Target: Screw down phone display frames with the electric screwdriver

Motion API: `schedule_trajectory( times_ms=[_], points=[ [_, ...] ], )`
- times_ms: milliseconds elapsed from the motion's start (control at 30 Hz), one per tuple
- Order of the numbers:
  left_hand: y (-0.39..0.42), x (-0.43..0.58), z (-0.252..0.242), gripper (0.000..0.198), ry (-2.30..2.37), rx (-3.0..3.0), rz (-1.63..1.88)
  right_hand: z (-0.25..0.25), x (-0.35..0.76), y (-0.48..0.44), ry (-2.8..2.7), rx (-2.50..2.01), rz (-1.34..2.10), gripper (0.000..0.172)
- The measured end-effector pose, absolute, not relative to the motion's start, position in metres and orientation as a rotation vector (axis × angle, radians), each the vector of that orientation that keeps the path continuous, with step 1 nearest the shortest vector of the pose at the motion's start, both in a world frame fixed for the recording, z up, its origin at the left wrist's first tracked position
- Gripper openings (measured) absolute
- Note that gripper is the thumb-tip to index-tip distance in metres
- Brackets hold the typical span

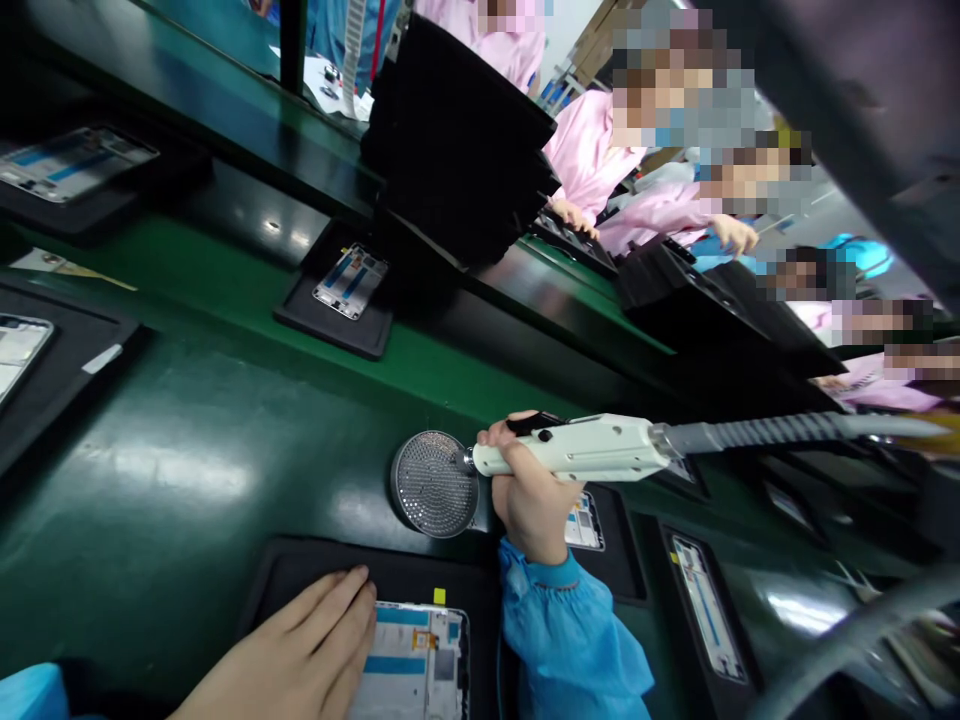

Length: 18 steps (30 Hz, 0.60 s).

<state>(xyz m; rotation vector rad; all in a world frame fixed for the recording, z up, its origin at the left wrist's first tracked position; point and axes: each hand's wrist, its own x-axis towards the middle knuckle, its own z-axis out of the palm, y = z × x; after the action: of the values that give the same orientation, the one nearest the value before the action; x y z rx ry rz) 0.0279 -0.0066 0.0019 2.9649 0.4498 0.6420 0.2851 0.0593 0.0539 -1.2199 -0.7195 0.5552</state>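
Observation:
My right hand [532,490] grips a white electric screwdriver [585,445] in a blue sleeve, its tip pointing left and hovering over a round perforated metal dish [433,485]. A grey ribbed hose [750,434] runs from the tool's rear to the right. My left hand [292,640] lies flat, fingertips on a black rubber tray [315,585], just left of a phone frame [416,665]. That frame has blue strips, a small gold flex piece and a yellow tag above it. My left hand holds nothing.
A dark green conveyor [150,470] carries several black trays with phone frames [350,282], in line ahead and beside me. Black racks [457,140] stand along its far side. Co-workers in pink smocks [592,150] work beyond it, and a curved grey bar [855,640] crosses the lower right corner.

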Motion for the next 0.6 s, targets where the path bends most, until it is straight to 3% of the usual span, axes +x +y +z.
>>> schedule_trajectory(
  times_ms=[267,600],
  points=[
    [-0.004,0.029,0.012,0.048,0.479,2.962,0.667,0.053,0.285,0.062,-0.715,-1.207,0.539,0.024],
    [-0.005,0.028,0.027,0.06,0.487,2.863,0.517,0.103,0.256,-0.007,-0.864,-1.179,0.674,0.02]
  ],
)
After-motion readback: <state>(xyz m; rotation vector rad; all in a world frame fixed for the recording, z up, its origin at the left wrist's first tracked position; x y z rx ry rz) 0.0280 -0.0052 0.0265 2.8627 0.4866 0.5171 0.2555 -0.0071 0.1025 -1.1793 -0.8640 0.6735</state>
